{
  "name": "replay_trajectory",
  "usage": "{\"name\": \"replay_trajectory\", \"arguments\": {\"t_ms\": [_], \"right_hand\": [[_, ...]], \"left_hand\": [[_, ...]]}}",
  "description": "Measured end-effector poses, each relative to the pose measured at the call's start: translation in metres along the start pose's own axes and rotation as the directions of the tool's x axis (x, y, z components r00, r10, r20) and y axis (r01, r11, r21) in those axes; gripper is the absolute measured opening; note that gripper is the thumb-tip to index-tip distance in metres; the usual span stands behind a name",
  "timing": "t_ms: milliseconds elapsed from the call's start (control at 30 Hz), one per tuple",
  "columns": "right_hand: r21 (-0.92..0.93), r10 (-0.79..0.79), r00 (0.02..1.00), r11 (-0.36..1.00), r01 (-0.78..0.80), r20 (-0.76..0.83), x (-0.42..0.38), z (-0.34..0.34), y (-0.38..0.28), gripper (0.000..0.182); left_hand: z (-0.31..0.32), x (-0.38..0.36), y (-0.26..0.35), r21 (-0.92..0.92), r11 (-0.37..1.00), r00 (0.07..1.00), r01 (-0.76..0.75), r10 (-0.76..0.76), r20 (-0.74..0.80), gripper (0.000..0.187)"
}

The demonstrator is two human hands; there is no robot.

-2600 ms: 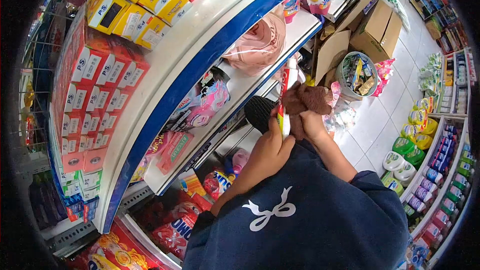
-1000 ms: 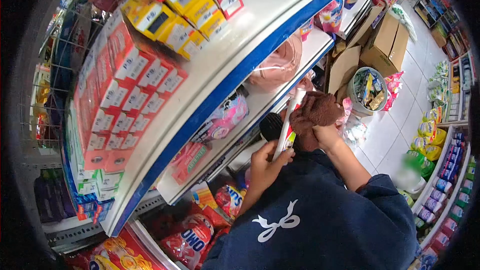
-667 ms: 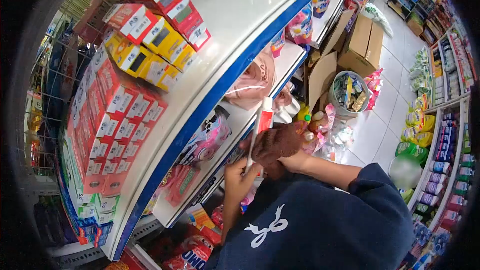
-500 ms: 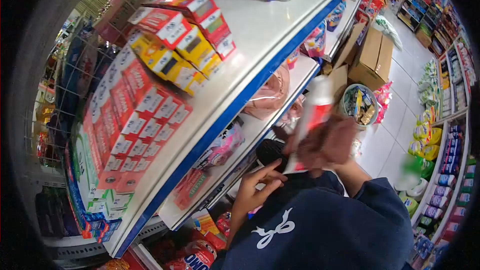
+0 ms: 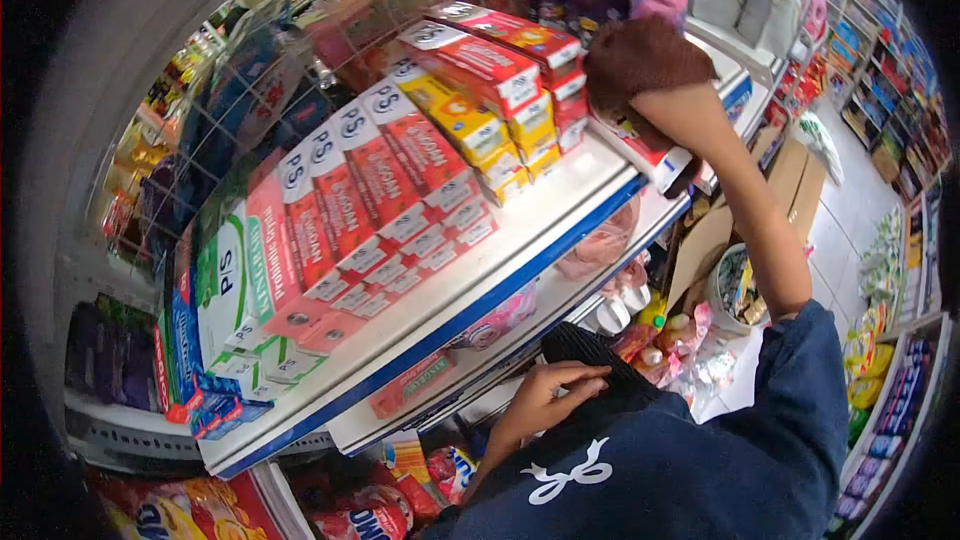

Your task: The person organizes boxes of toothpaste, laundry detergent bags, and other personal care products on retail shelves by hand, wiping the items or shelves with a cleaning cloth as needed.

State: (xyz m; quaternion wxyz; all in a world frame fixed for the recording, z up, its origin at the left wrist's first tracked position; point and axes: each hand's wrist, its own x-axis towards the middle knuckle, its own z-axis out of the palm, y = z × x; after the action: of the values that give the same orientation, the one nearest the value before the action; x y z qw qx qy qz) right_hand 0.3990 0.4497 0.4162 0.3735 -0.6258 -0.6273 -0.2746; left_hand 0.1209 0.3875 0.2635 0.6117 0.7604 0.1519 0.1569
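Observation:
At the upper right of the shelf, my right hand [image 5: 685, 115] is wrapped round a bunched brown cloth [image 5: 650, 62]. Just below the cloth, a red and white box [image 5: 648, 155] lies at the shelf's edge, partly covered by hand and cloth. My left hand [image 5: 548, 402] pinches a black ribbed item [image 5: 610, 368] low in front of my body. Red and yellow boxes [image 5: 480, 120] are stacked left of the cloth. Farther left stand rows of red toothpaste boxes [image 5: 375, 210] and green and white boxes [image 5: 225, 285].
The white shelf [image 5: 590, 175] has a blue front edge. A wire grid [image 5: 260, 90] rises behind the boxes. Lower shelves hold packets and a pink bag. On the right are open cardboard [image 5: 700, 250], a bucket [image 5: 725, 290] of small items and stocked shelves.
My right hand has moved up and away from my body to the shelf with the brown cloth and the red and white box. My left hand stays low with the black item.

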Motion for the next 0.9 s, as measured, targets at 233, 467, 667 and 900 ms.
{"name": "replay_trajectory", "arguments": {"t_ms": [233, 467, 667, 900], "right_hand": [[-0.255, -0.138, 0.939, 0.965, 0.056, -0.315, -0.004, -0.047, -0.037, 0.047], [0.429, 0.479, 0.871, 0.813, -0.394, -0.108, -0.130, -0.065, -0.007, 0.047], [0.024, 0.460, 0.622, 0.792, -0.610, 0.634, -0.240, -0.017, -0.002, 0.026], [0.188, 0.389, 0.597, 0.708, -0.681, 0.702, -0.324, 0.025, -0.024, 0.031]], "left_hand": [[-0.020, 0.024, 0.090, 0.667, 0.625, 0.732, -0.404, 0.659, -0.173, 0.020], [-0.077, 0.027, 0.171, 0.950, 0.223, 0.509, 0.219, 0.804, -0.307, 0.043], [-0.107, 0.026, 0.173, 0.864, 0.233, 0.715, 0.447, 0.488, -0.501, 0.061], [-0.103, 0.027, 0.170, 0.845, 0.255, 0.659, 0.470, 0.536, -0.528, 0.056]]}}
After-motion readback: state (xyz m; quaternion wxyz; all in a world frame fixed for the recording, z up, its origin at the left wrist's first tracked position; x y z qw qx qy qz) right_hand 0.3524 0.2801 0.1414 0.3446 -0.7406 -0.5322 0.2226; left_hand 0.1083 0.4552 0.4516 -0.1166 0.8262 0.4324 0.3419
